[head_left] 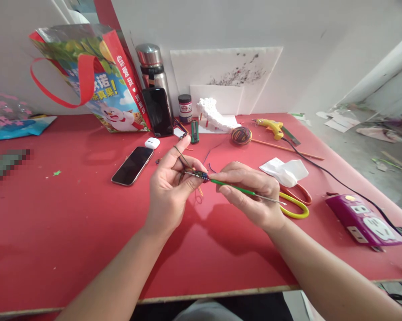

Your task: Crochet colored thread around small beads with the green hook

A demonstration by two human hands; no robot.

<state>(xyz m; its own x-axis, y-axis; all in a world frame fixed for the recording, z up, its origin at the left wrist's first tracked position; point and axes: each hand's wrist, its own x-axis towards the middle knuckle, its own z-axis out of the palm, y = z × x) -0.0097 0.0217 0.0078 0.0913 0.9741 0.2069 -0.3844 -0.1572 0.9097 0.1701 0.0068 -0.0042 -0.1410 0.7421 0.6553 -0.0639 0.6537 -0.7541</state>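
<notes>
Red covers the desk (97,249), which stands against a pale wall (304,58), its near edge crossing the bottom of the view. Blurring covers a flat object (6,167) at the far left, so what it is cannot be told. A clear bag with pink shapes (6,109) is cut off by the same side, and the blades of the yellow-handled scissors (295,213) are hard to make out near the right wrist.

Between the hands lies the small dark crochet piece (201,174), pinched by the left hand (169,191), whose thumb and fingers are closed on it while the index finger stands raised with yarn (184,157) over it. Its stitches are too small to read, and the fingers hide part of it. The right hand (254,191) is closed around the green-handled crochet hook (234,186), one metal end pointing out past the fingers towards the scissors, the other reaching the piece. Beyond the hands, the multicoloured yarn ball (241,135) rests on the desk, apart from both.
</notes>
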